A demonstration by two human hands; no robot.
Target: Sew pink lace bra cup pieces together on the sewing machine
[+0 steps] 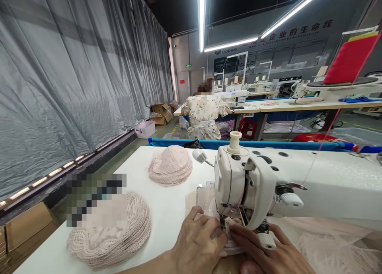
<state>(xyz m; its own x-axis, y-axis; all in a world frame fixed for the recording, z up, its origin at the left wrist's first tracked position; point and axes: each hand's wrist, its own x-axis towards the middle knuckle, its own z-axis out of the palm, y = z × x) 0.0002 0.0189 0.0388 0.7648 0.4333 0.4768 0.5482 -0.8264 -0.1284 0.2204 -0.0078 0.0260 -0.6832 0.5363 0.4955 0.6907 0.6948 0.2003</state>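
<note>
A pale pink lace fabric piece lies beneath the head of a white sewing machine. My left hand is just left of the presser foot, its bent fingers gripping the fabric down against the bed. On the other side, my right hand has its fingers closed on the same fabric, close to the needle. The machine partly covers the right hand, and the fabric between the hands is largely hidden. Pink thread runs down to the machine.
Left on the white table stands a stack of pale lace cups, with a smaller stack behind. Loose pink lace lies at right. Ahead, a person in a floral top sits at another table. A cardboard box stands lower left.
</note>
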